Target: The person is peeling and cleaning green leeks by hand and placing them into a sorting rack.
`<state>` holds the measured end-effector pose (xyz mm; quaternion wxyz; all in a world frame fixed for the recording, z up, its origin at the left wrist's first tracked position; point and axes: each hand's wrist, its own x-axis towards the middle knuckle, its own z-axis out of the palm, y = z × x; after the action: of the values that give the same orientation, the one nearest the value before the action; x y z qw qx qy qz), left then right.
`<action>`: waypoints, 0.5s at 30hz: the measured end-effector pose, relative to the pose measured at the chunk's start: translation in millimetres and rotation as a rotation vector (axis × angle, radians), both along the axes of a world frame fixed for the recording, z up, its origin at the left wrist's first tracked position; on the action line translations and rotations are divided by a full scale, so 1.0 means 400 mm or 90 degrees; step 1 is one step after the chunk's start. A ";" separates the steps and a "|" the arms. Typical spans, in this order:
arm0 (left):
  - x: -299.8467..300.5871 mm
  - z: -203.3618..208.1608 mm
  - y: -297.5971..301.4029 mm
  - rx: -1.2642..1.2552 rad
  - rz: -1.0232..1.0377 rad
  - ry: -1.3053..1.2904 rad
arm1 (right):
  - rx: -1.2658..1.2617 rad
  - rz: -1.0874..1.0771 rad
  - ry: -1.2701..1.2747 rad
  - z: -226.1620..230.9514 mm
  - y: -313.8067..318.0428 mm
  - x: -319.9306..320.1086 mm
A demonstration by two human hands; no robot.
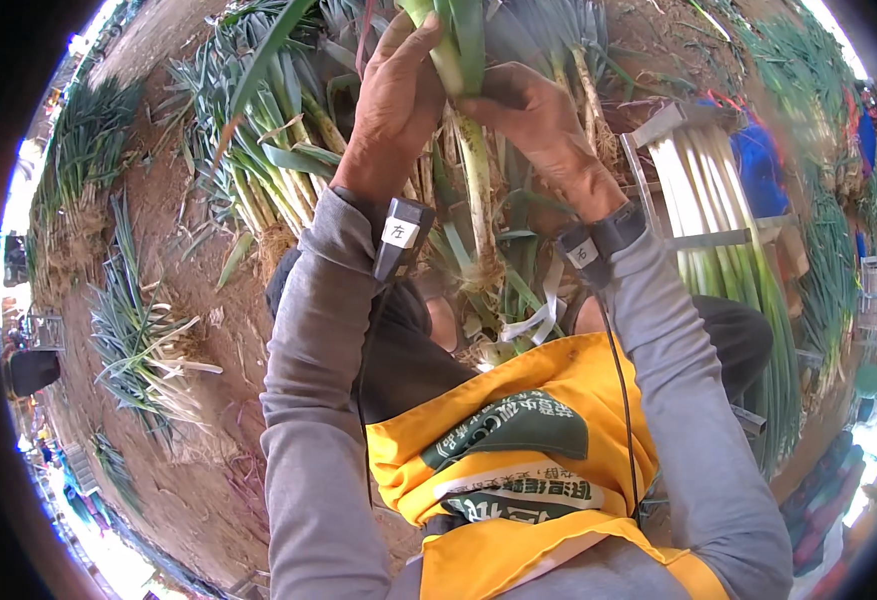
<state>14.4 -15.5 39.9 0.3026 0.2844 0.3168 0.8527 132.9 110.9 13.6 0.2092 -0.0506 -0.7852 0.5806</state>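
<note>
I see from my distant place that both hands are at the far middle, holding one leek [475, 175]. The left hand [398, 95] has its fingers closed around the upper part, with the thumb lying on it. The right hand [536, 120] has its thumb and fingers in a narrow grip on the same part (some fingertips are hidden, so I cannot tell how each one presses). The roots [480, 275] point to the near side, toward the yellow apron [538, 375]. To the left I find a heap of leeks [268, 160] on brown ground [163, 200]; to the right, white-stemmed leeks [703, 185] lie in a metal rack [644, 180]
</note>
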 end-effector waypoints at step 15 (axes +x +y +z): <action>-0.012 0.004 -0.015 -0.069 0.086 -0.048 | -0.002 -0.038 -0.011 0.042 -0.071 0.075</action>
<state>9.7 -21.7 41.4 0.2709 0.2135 0.3695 0.8628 163.0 82.4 30.2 0.2197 -0.0789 -0.7844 0.5747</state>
